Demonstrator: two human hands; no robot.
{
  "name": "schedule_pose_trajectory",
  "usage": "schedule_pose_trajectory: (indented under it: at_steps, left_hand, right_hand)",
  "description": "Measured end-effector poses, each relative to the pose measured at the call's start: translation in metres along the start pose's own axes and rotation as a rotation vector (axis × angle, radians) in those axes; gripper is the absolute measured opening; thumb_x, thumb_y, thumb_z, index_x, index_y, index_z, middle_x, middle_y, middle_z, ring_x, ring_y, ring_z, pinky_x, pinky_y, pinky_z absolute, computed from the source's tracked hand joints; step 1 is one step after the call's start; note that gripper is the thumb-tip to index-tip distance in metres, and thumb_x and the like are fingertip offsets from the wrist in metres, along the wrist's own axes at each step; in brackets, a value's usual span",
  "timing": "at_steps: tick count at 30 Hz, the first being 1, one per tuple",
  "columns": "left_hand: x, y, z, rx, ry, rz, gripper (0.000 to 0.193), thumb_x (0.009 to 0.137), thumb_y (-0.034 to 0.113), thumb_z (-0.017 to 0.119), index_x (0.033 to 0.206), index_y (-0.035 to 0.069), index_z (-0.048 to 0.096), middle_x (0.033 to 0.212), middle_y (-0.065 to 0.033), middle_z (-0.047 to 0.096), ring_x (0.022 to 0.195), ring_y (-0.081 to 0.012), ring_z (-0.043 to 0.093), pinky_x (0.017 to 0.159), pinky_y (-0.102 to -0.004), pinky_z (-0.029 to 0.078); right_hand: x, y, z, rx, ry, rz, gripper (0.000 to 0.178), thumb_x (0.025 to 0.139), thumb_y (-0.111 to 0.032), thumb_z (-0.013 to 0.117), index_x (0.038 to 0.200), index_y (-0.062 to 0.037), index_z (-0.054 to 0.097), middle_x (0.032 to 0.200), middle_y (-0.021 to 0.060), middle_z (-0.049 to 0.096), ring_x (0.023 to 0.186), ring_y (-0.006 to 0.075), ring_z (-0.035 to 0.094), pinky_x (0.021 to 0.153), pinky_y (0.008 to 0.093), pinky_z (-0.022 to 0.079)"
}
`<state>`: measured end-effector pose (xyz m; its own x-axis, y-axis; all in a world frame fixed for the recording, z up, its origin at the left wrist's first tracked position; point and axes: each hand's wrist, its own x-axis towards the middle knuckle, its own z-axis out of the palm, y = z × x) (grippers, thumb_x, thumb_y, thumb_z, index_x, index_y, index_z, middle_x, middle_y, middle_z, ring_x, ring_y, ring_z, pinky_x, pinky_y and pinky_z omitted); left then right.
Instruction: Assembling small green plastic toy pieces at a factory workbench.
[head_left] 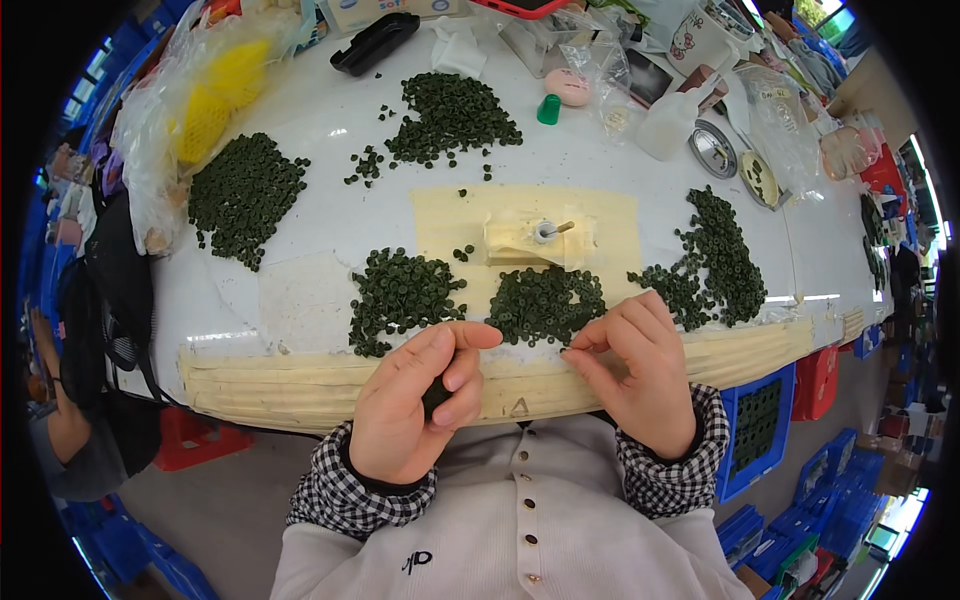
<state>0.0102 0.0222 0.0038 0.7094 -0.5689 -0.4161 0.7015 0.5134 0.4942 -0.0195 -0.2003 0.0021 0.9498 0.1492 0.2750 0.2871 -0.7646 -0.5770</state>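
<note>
My left hand (405,400) is curled palm inward near the table's front edge, its forefinger pointing right. Its lower fingers wrap round something dark green (436,396), mostly hidden, perhaps a few small parts. At the right, my right hand (640,365) pinches a tiny dark part (565,350) between thumb and forefinger. Just beyond the hands lie heaps of small dark green round parts, one in the middle (545,300) and one left of it (400,295). Behind the middle heap stands a tape-covered block (525,240) with a short pin sticking out of a white collar.
More green heaps lie at the right (725,260), far left (245,195) and back (455,115). A black tray (375,43), a green cap (548,110), a white bottle (668,125) and round tins (712,148) stand behind. A blue crate (755,430) sits below the right edge.
</note>
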Motion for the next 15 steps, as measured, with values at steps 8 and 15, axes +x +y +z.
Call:
schedule_pose_trajectory:
  at_steps: [8,15]
  left_hand:
    - [0.001,0.000,-0.002,-0.051,-0.145,-0.007,0.030,0.101,0.019,0.035,0.114,-0.002,0.054,0.065,0.0028,0.042,0.052,-0.0049,0.033,0.048,-0.0198,0.029]
    - [0.004,-0.007,-0.009,-0.016,-0.096,0.004,0.034,0.102,0.023,0.036,0.116,-0.002,0.053,0.068,0.0028,0.045,0.052,-0.0046,0.033,0.049,-0.0195,0.029]
  right_hand:
    - [0.002,0.002,-0.001,-0.089,0.073,0.020,0.016,0.067,-0.005,0.072,0.076,-0.0060,0.059,0.073,0.0051,0.052,0.074,0.0251,0.048,0.066,0.0346,0.041]
    - [0.004,-0.001,0.008,-0.127,0.050,-0.047,0.013,0.070,-0.004,0.070,0.078,-0.0062,0.060,0.076,0.0054,0.052,0.076,0.0257,0.048,0.068,0.0350,0.041]
